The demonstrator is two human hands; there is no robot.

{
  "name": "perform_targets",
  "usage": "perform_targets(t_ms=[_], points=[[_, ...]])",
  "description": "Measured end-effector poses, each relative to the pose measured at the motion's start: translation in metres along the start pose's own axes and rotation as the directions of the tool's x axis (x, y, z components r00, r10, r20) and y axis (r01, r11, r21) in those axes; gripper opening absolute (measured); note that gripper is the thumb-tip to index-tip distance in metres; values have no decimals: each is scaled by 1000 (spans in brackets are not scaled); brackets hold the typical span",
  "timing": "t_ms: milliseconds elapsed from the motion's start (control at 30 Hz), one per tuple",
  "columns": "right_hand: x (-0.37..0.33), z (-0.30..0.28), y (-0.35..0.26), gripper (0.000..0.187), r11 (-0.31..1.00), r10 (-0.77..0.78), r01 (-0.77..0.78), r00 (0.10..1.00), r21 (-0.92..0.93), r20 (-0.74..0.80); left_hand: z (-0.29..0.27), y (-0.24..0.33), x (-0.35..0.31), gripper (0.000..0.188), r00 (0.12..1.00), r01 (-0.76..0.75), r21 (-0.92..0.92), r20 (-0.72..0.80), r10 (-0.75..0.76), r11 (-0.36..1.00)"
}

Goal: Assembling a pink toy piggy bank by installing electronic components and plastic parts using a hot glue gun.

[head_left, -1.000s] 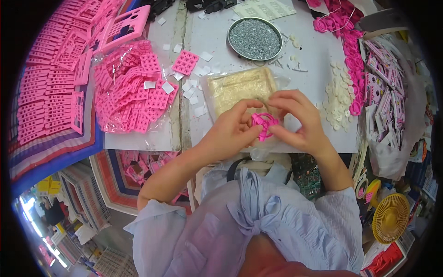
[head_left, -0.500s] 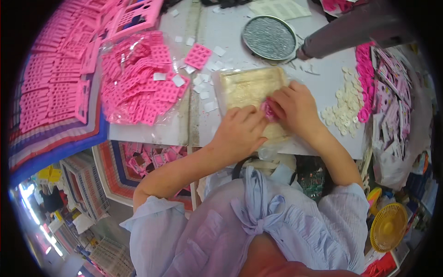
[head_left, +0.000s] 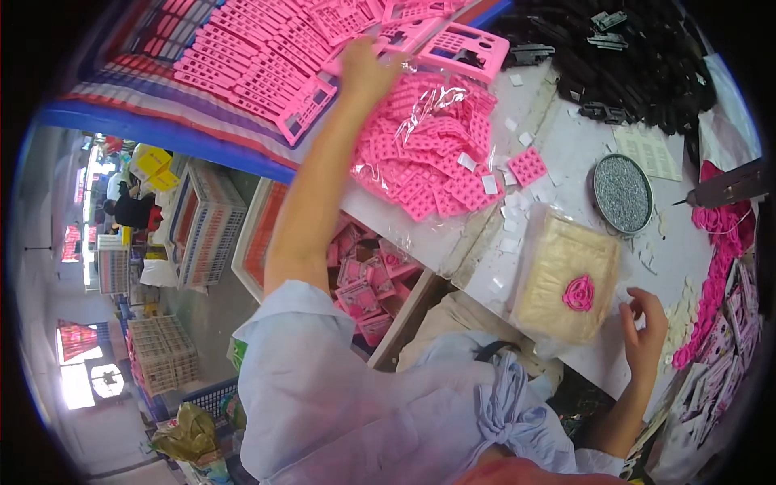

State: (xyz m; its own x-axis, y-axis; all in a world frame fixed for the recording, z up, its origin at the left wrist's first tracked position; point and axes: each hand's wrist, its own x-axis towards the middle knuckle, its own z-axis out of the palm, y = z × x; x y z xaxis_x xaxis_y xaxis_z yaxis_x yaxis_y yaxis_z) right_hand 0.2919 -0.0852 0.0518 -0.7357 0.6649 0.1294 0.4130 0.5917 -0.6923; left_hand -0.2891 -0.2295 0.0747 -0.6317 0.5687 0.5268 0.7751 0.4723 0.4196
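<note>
My left hand reaches over to the far left, its fingers curled at the edge of a pink plastic frame beside the stacked frames; the fingertips are partly hidden. My right hand hangs just right of a beige pad in clear plastic, thumb and fingers apart and holding nothing. On the pad lies a small bright pink rounded piece with ring-like outlines. Left of the pad, a clear bag bulges with pink button grids.
A single pink button grid lies among white paper squares. A round dish of grey grains, a dark tool, white discs and pink rings are at the right. Black parts are heaped at the back.
My left hand has left the pad and stretched to the pink frames. My right hand has let go of the pink piece and drawn right. The view has swung left.
</note>
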Motion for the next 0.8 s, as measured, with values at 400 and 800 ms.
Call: perform_targets(t_ms=[400,800], points=[[-33,-30,4,16,998,64,-64,998,-10,-25,-27,-133,39,34,933,184,228,267,-243,956],[-7,-4,-38,17,977,-215,215,975,15,53,18,-163,49,56,916,-58,585,353,-190,809]])
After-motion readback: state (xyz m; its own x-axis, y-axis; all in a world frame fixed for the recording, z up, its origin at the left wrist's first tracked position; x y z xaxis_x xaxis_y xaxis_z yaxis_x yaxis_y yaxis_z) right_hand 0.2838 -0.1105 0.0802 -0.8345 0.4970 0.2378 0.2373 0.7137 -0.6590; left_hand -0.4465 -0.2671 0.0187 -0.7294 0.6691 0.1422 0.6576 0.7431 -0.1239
